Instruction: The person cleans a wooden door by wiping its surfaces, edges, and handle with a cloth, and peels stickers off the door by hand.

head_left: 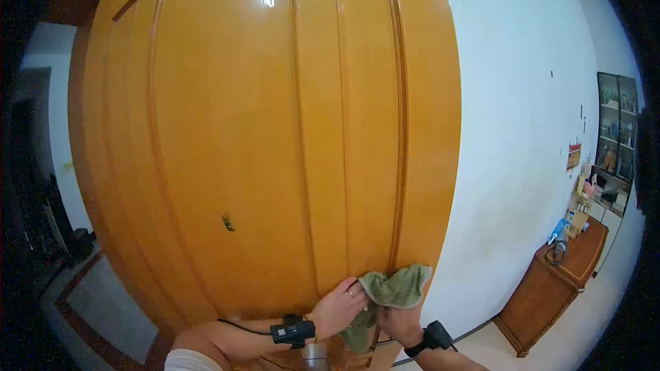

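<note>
A green cloth (399, 288) lies bunched against the lower part of a glossy orange-brown wooden door (234, 130), near its right edge. My left hand (340, 309), with a ring on one finger, is closed on the cloth's left side. Just right of it, my right hand (401, 323) grips the cloth from below, its fingers mostly hidden by the fabric. Part of the cloth hangs down between the two hands. Both wrists wear black devices. A small dark green mark (228, 222) shows on the door panel.
A white wall (515, 130) stands right of the door. Beyond it are a brown wooden cabinet (543, 302) with a blue bottle (557, 230) on top and a glass-fronted display cabinet (617, 124). A dim room with dark objects shows at far left.
</note>
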A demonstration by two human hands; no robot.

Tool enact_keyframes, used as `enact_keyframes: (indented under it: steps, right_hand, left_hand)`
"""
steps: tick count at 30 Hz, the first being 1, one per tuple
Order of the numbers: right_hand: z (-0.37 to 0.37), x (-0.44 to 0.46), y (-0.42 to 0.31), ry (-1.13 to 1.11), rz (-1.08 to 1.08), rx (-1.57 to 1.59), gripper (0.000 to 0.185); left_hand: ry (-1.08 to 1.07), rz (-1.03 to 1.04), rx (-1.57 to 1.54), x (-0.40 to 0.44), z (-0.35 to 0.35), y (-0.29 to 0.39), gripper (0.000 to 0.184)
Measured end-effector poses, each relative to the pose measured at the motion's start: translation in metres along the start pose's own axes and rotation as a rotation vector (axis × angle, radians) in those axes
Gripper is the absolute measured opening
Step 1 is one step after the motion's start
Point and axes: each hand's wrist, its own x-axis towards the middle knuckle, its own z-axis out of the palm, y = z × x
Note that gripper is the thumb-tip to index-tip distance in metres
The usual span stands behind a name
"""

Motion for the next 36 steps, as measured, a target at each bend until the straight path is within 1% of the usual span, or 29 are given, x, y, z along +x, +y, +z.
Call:
enact_keyframes:
  steps: [1,3,5,7,9,11,13,15,16,19,20,21,23,24,25,26,27,28,29,30,31,32,35,36]
  right_hand:
    - [0.002,-0.001,0.003,0.057,0.047,0.119,0.047]
    - [-0.005,0.005,0.008,0.167,-0.018,0.047,0.043]
    - [-0.028,0.051,0.003,0.271,-0.255,-0.334,0.036]
    - [-0.055,0.111,-0.023,0.303,-0.201,0.014,0.036]
    - [-0.096,0.172,-0.048,0.353,-0.431,-0.291,0.036]
    - [-0.122,0.238,-0.065,0.625,-0.532,-0.405,0.037]
    - [-0.148,0.296,-0.084,0.725,-0.429,-0.257,0.038]
    - [-0.174,0.334,-0.125,0.747,-0.246,-0.131,0.038]
    - [-0.178,0.339,-0.14,0.683,-0.207,-0.136,0.046]
    - [-0.141,0.345,-0.157,0.915,-0.598,-0.277,0.053]
    - [-0.133,0.345,-0.154,0.818,-0.55,-0.322,0.056]
    - [-0.141,0.348,-0.155,0.745,-0.651,-0.043,0.044]
    - [-0.166,0.358,-0.155,0.814,-0.699,-0.3,0.038]
    - [-0.173,0.385,-0.149,0.918,-0.743,-0.449,0.034]
    - [-0.189,0.395,-0.163,0.814,-0.741,-0.366,0.034]
    - [-0.197,0.429,-0.155,0.903,-0.71,-0.54,0.034]
    - [-0.212,0.456,-0.154,0.964,-0.662,-1.12,0.031]
    - [-0.225,0.477,-0.174,0.806,-0.459,-0.97,0.026]
    - [-0.236,0.491,-0.194,0.7,-0.332,-1.034,0.025]
    - [-0.251,0.527,-0.194,0.665,-0.376,-0.982,0.027]
    - [-0.248,0.518,-0.192,0.685,-0.262,-0.78,0.034]
    - [-0.254,0.514,-0.2,0.689,-0.196,-0.701,0.034]
    - [-0.249,0.479,-0.238,0.662,-0.112,-0.807,0.035]
    - [-0.246,0.458,-0.249,0.658,-0.112,-0.828,0.036]
  left_hand:
    - [0.0,-0.008,0.002,-0.002,-0.011,-0.004,0.05]
    - [0.001,-0.025,0.003,0.002,-0.049,-0.022,0.048]
    - [0.139,-0.044,0.087,0.019,-0.069,-0.051,0.045]
    - [0.339,-0.067,0.147,0.039,-0.097,-0.087,0.045]
    - [0.492,-0.135,0.192,0.06,-0.141,-0.127,0.041]
    - [0.748,-0.22,0.218,0.087,-0.171,-0.169,0.035]
    - [0.931,-0.241,0.345,0.111,-0.205,-0.205,0.03]
    - [0.963,-0.296,0.394,0.125,-0.241,-0.222,0.029]
    - [0.981,-0.324,0.427,0.129,-0.254,-0.228,0.028]
    - [0.976,-0.398,0.489,0.146,-0.271,-0.248,0.031]
    - [0.725,-0.398,0.588,0.142,-0.277,-0.255,0.04]
    - [0.788,-0.37,0.56,0.14,-0.275,-0.266,0.044]
    - [0.914,-0.297,0.498,0.139,-0.263,-0.293,0.051]
    - [0.881,-0.327,0.398,0.137,-0.267,-0.307,0.062]
    - [0.914,-0.297,0.352,0.137,-0.271,-0.318,0.063]
    - [0.948,-0.268,0.31,0.134,-0.278,-0.325,0.063]
    - [0.98,-0.241,0.269,0.129,-0.283,-0.331,0.064]
    - [1.022,-0.193,0.209,0.127,-0.285,-0.336,0.065]
    - [1.03,-0.18,0.252,0.117,-0.289,-0.339,0.064]
    - [1.04,-0.169,0.298,0.104,-0.295,-0.339,0.064]
    - [1.042,-0.143,0.342,0.073,-0.28,-0.313,0.063]
    - [1.034,-0.179,0.417,0.054,-0.276,-0.298,0.065]
    - [1.105,-0.38,0.396,-0.003,-0.238,-0.276,0.066]
    - [1.024,-0.435,0.412,-0.024,-0.227,-0.258,0.071]
